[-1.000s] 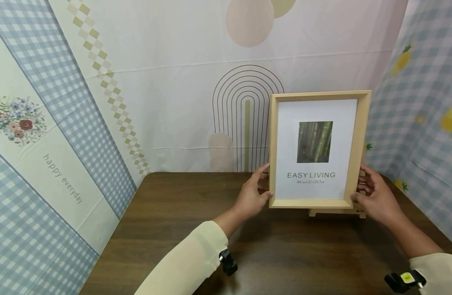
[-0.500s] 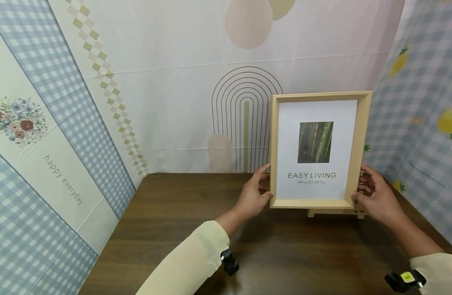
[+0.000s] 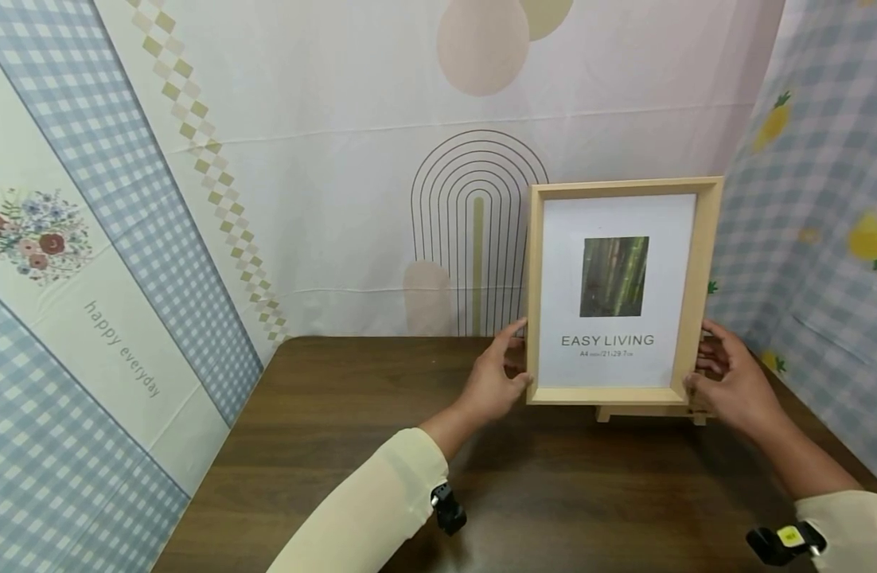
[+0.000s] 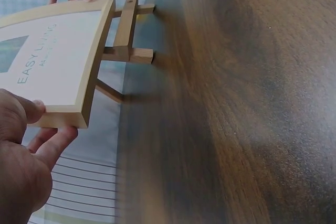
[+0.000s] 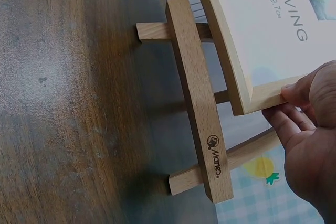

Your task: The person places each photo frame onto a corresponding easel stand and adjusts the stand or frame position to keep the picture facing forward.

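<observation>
A light wooden picture frame (image 3: 617,286) stands upright between my hands, with a bamboo picture and "EASY LIVING" printed on its white sheet. My left hand (image 3: 490,380) pinches its left side near the bottom corner, thumb on the front and fingers at the edge and behind. The right hand (image 3: 741,390) holds the opposite side in the same way at its lower corner. Under the frame is a small wooden easel (image 5: 194,93); its ledge bears a dark logo. In the right wrist view a gap shows between ledge and frame. The frame hides the easel's upper part in the head view.
The easel's feet stand on a dark brown wooden table (image 3: 338,446), toward its back right. Behind hangs a pale cloth (image 3: 324,199) printed with arches. Blue checked cloths hang at the left (image 3: 145,199) and right (image 3: 832,263) sides.
The frame has shifted slightly to the right between my hands, the left hand moving along with it. Both hands keep their hold, and the easel stays in place.
</observation>
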A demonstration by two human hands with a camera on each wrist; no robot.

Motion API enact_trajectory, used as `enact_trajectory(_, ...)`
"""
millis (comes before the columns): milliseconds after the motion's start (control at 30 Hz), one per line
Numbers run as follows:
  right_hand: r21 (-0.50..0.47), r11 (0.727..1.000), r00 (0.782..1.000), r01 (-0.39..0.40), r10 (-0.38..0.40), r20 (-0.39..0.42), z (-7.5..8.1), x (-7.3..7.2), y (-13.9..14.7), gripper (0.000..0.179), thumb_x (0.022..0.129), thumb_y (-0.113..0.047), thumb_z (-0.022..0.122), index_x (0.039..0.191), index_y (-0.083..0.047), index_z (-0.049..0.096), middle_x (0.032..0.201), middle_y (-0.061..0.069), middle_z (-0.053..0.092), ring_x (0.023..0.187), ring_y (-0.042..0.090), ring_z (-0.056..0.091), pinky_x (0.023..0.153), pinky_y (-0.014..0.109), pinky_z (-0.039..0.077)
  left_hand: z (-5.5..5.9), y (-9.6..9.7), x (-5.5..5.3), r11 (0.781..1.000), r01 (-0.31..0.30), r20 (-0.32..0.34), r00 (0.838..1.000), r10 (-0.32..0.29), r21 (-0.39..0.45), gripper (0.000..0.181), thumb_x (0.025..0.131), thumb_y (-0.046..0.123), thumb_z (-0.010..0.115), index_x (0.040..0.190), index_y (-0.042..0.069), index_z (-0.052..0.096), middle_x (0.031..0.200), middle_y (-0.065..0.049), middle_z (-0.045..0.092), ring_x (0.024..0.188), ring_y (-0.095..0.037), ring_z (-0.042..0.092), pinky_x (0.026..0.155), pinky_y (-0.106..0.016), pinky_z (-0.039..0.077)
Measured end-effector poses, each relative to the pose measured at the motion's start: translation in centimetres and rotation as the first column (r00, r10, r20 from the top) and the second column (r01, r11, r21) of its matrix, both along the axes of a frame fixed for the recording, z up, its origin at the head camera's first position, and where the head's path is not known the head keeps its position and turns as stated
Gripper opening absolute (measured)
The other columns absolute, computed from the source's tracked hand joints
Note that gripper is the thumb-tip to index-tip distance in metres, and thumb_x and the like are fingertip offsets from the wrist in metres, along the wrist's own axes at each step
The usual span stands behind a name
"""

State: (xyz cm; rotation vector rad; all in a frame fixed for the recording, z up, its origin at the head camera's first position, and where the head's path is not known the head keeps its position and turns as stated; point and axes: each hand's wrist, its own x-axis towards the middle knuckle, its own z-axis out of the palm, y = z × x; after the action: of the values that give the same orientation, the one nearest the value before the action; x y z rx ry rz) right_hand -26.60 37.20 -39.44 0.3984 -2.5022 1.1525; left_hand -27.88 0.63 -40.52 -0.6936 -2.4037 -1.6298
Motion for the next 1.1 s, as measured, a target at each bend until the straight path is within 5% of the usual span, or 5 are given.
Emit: enact_trajectory(1100,-0.028,0.998,0.998,0.053,-0.052,0.019,-0.5,0.4,1.1,0.088,0.092,0.013,0.061,0.163,-0.004,0.012,0.136,0.033,0.045,0.099,-0.012,0.047,0.07,0.009,0.049,0.0,1.3,-0.4,1.0,0.017,-0.032,0.999,-0.018,-0.012,0.092,0.087,-0.015,0.07,0.16,0.029,0.033,0.138,-0.011,0.058,0.096,-0.019,0.066,0.07,-0.02,0.057)
